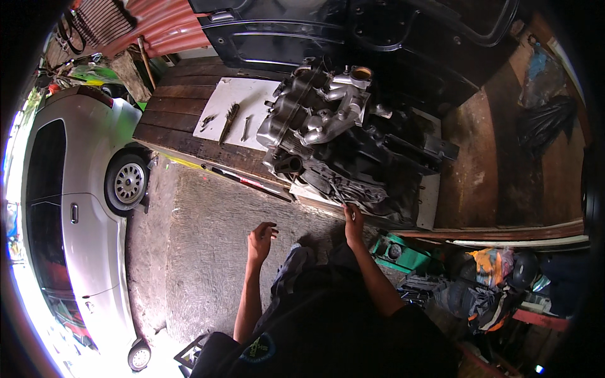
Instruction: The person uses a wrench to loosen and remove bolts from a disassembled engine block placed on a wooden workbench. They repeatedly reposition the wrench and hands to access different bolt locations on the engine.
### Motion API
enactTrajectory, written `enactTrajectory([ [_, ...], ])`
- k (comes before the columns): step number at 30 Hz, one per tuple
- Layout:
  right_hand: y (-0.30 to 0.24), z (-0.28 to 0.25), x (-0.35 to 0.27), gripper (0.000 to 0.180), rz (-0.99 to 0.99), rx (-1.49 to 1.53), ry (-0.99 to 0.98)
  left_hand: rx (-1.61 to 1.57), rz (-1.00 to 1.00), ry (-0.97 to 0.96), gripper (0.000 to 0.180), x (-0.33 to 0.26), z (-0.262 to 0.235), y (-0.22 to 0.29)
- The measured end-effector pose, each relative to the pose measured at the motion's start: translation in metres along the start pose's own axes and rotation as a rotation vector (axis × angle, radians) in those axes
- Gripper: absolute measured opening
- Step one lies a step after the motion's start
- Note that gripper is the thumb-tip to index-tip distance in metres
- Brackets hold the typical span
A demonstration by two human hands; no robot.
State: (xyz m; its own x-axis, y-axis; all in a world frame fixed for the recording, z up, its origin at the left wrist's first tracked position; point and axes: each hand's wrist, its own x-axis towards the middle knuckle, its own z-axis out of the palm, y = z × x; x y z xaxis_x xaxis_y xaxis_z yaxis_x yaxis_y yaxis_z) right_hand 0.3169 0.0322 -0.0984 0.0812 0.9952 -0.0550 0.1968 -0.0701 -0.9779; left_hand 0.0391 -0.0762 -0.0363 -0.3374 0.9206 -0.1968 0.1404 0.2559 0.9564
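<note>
A grimy metal engine (283, 120) lies on the wooden bench in front of me. My right hand (354, 222) is at its near side, closed round a slim metal tool (339, 194) whose far end reaches the engine's near face. Whether it is a wrench or a ratchet I cannot tell. Lower and to the left, my left hand (261, 241) hangs in the air above the floor, fingers loosely bent and apart, nothing visible in it. Left of the engine, a white board (255, 94) carries a dark brush (229, 121), a small wrench (246, 128) and a small dark piece (207, 121).
Behind the bench (173, 116) stands a black vehicle panel (283, 41). A silver car (94, 227) is parked at left beside the concrete floor (208, 252). At right are a green case (403, 253), a pile of cloths and bags (488, 271), and a black plastic bag (547, 126).
</note>
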Motion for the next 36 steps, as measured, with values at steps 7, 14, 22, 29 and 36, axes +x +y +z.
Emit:
enactTrajectory([
  [7, 0.013, 0.0, 0.002, 0.026, -0.021, 0.027, 0.004, 0.01, -0.025, -0.005, 0.024, 0.0, -0.001, -0.004],
  [14, 0.01, -0.001, 0.004, 0.023, 0.035, -0.041, -0.003, 0.025, -0.022, 0.001, 0.023, 0.001, 0.001, -0.001],
  [22, 0.04, -0.004, 0.019, 0.016, 0.082, 0.276, -0.061, 0.031, -0.019, -0.01, 0.023, -0.002, 0.004, 0.002],
  [29, 0.037, -0.015, 0.024, 0.013, 0.147, 0.089, -0.113, 0.035, -0.046, 0.019, 0.023, -0.008, 0.0, -0.005],
  [36, 0.032, -0.014, 0.03, 0.012, 0.145, 0.073, -0.095, 0.017, -0.026, 0.034, 0.022, -0.006, 0.004, 0.001],
])
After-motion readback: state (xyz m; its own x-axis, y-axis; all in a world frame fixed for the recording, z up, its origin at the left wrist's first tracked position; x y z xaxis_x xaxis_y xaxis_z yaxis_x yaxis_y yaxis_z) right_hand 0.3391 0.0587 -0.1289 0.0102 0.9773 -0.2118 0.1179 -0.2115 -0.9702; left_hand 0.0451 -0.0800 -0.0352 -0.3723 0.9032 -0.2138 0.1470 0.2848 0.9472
